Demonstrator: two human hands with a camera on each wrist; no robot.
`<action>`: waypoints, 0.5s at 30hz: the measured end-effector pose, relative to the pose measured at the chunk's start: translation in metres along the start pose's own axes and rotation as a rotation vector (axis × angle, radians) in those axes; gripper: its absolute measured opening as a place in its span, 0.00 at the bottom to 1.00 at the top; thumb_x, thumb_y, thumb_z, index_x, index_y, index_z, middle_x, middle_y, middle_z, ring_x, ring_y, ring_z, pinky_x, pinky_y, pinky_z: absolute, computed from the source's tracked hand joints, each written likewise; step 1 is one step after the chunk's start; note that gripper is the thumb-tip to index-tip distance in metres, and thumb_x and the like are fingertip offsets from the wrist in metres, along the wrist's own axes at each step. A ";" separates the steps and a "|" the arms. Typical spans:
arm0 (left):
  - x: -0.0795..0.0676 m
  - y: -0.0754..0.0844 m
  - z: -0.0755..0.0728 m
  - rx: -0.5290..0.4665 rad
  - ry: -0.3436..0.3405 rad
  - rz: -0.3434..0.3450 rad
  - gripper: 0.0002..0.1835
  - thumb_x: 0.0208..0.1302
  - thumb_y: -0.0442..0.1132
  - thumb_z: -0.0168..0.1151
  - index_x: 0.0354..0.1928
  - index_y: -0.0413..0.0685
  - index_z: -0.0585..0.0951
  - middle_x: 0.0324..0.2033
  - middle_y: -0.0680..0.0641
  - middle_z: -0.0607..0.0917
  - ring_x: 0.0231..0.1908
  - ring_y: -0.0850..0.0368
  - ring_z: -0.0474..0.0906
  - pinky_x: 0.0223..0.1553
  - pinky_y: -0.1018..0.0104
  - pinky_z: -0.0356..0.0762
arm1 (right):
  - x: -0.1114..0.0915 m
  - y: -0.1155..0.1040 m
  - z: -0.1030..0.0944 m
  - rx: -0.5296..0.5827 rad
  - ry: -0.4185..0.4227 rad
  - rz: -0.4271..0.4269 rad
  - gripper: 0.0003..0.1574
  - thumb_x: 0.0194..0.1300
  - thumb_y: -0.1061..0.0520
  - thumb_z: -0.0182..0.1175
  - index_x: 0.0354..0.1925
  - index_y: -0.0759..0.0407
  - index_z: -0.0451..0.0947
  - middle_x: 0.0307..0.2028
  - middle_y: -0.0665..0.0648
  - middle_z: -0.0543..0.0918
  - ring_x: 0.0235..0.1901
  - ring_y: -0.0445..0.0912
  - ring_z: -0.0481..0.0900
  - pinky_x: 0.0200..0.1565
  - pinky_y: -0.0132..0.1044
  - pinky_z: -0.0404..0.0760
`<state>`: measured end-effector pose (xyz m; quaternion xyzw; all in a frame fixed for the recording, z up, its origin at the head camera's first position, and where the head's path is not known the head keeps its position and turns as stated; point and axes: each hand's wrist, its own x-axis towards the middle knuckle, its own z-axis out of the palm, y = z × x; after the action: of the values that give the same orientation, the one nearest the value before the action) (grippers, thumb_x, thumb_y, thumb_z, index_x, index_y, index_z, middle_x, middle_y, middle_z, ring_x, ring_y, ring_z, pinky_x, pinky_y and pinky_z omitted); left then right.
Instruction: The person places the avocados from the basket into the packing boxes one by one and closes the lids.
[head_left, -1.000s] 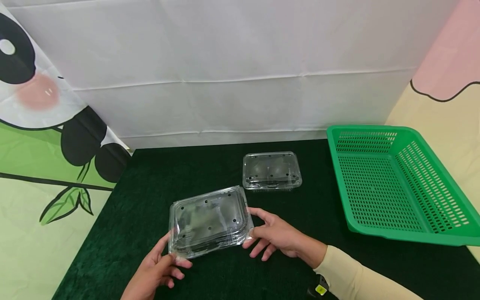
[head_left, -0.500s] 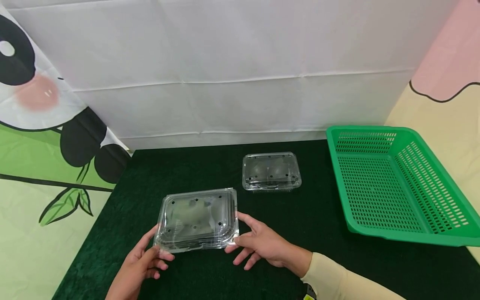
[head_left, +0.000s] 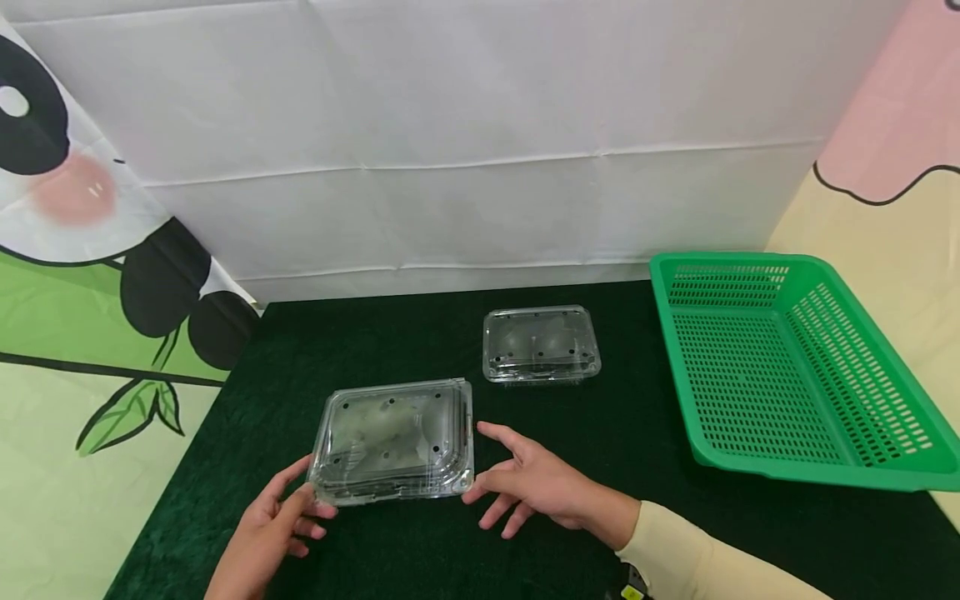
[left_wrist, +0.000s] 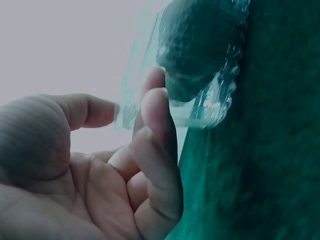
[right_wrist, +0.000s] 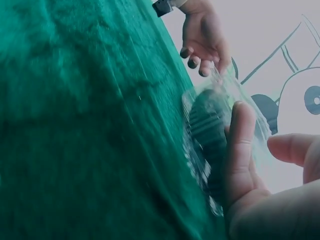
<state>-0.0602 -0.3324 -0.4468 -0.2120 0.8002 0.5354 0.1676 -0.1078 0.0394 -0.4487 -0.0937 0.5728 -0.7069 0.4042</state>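
A clear plastic clamshell container [head_left: 390, 437] with small round holes in its lid sits closed on the dark green cloth. Rounded, greenish contents [left_wrist: 187, 45] show through its side in the left wrist view. At its front left corner is my left hand [head_left: 266, 521], thumb and index fingertips right at the edge, the other fingers loosely bent. My right hand [head_left: 536, 483] is just beyond the container's right side, fingers spread and slightly bent, with nothing between thumb and index finger. Farther back lies a smaller clear clamshell container [head_left: 540, 343], also closed.
A green perforated plastic basket [head_left: 806, 477] stands on the right of the table. Behind the dark green cloth [head_left: 360, 333] hangs a white fabric backdrop [head_left: 450, 108], with printed cartoon panels on either side.
The larger container was shifted left and straightened between both hands, then stayed in place. My right hand has since let go and moved slightly right; my left has eased a little left.
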 end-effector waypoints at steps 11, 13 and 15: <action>-0.008 0.028 -0.003 0.492 0.348 0.005 0.55 0.70 0.75 0.46 0.80 0.37 0.51 0.51 0.34 0.84 0.41 0.42 0.83 0.40 0.44 0.79 | -0.026 -0.027 -0.029 -0.149 0.033 -0.022 0.49 0.77 0.56 0.57 0.83 0.50 0.41 0.52 0.65 0.86 0.40 0.58 0.88 0.31 0.43 0.88; -0.010 0.038 0.001 0.541 0.429 0.025 0.56 0.69 0.76 0.47 0.80 0.38 0.52 0.58 0.32 0.80 0.49 0.36 0.80 0.45 0.37 0.76 | -0.032 -0.034 -0.033 -0.190 0.046 -0.047 0.48 0.78 0.56 0.56 0.83 0.50 0.42 0.53 0.64 0.86 0.42 0.58 0.88 0.34 0.46 0.89; -0.011 0.047 0.003 0.554 0.465 0.078 0.55 0.68 0.76 0.50 0.80 0.39 0.55 0.63 0.32 0.76 0.56 0.33 0.75 0.52 0.33 0.73 | -0.038 -0.040 -0.037 -0.238 0.060 -0.082 0.46 0.78 0.56 0.55 0.83 0.52 0.42 0.55 0.65 0.85 0.46 0.59 0.87 0.38 0.48 0.89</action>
<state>-0.0750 -0.3115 -0.4053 -0.2440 0.9391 0.2418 0.0115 -0.1231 0.0930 -0.4126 -0.1432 0.6602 -0.6522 0.3439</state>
